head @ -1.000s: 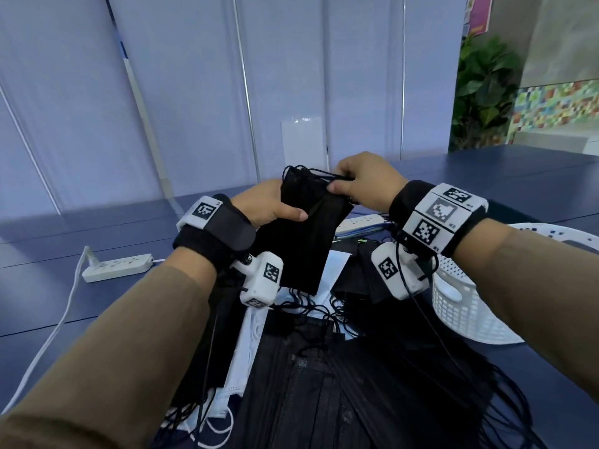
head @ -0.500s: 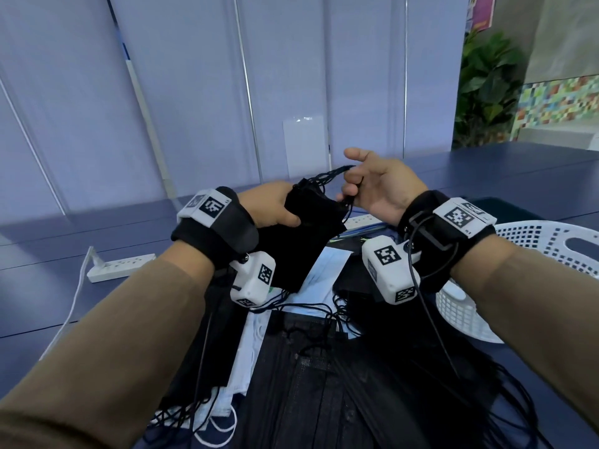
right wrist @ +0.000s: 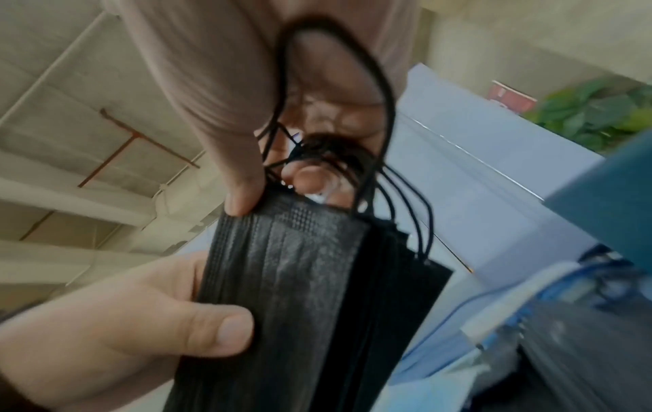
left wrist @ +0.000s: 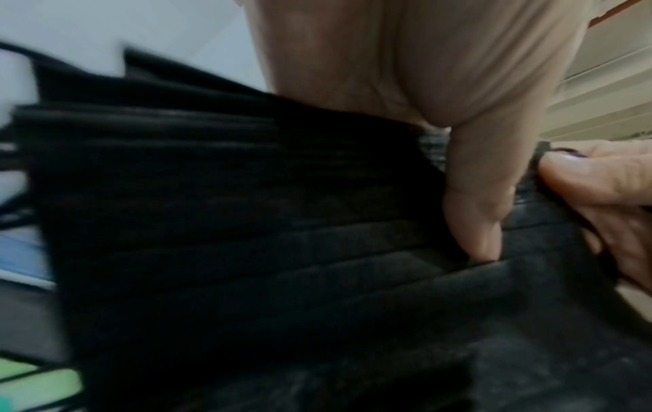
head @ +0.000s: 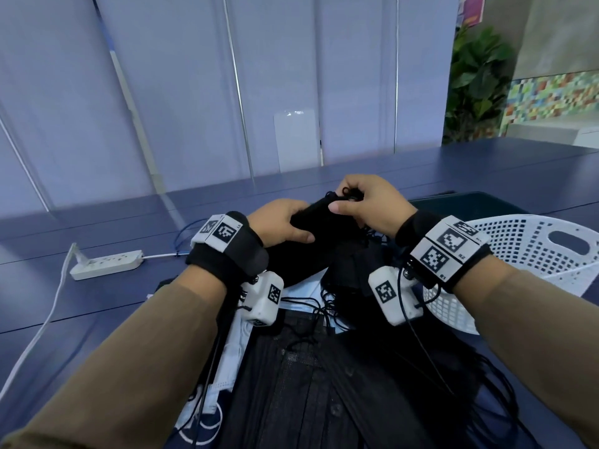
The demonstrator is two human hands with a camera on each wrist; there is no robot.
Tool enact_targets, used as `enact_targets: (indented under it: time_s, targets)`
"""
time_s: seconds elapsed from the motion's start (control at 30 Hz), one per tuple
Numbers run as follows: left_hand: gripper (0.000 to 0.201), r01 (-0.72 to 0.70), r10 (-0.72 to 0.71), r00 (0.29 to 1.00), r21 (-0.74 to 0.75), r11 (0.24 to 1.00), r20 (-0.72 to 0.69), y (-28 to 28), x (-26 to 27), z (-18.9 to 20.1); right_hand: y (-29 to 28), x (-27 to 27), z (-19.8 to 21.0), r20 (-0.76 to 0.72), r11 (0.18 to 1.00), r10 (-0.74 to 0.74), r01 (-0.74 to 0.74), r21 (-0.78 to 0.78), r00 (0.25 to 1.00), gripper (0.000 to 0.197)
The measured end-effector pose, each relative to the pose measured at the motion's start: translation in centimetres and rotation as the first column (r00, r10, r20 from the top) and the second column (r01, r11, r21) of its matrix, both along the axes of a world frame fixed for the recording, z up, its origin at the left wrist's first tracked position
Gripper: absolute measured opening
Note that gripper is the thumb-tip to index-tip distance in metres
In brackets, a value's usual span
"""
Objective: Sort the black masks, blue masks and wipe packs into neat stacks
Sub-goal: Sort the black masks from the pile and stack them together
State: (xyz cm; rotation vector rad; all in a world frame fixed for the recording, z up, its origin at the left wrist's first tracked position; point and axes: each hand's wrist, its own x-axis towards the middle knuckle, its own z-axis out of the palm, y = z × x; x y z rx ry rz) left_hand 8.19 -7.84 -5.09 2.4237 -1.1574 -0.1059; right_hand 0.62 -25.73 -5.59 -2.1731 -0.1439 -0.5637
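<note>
I hold a bundle of black masks (head: 311, 228) in both hands above the table. My left hand (head: 291, 222) grips its near left side, thumb (right wrist: 226, 331) pressed on top. My right hand (head: 345, 200) pinches the far end, with the black ear loops (right wrist: 370, 139) gathered in its fingers. In the left wrist view the pleated bundle (left wrist: 247, 223) fills the frame under my left thumb (left wrist: 476, 209). Below my wrists lies a loose pile of black masks (head: 308, 384) with tangled loops. Blue masks (head: 233, 351) stick out under its left edge.
A white perforated basket (head: 518, 254) lies tilted at the right, close to my right wrist. A white power strip (head: 107, 260) with its cable sits at the left on the dark blue table (head: 97, 312). A pale partition wall stands behind.
The bundle has come down from hanging upright to lying flatter between my hands. My right hand, which had lifted off with the loops, is back on the far end.
</note>
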Motion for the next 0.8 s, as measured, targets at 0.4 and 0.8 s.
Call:
enact_targets:
  time_s: [0.4,0.8]
  targets:
    - [0.035,-0.045,0.007,0.979,0.181,0.982,0.205,1.7,0.6,0.6,-1.6,-2.0,-4.1,-0.040,0.990,0.109,-0.105,0.092,0.993,0.038]
    - [0.024,0.001,-0.030,0.997,0.358,0.934,0.076,3.4,1.0,1.7,1.2,-0.4,-3.9,0.041,0.980,0.176,-0.171,-0.104,0.984,0.029]
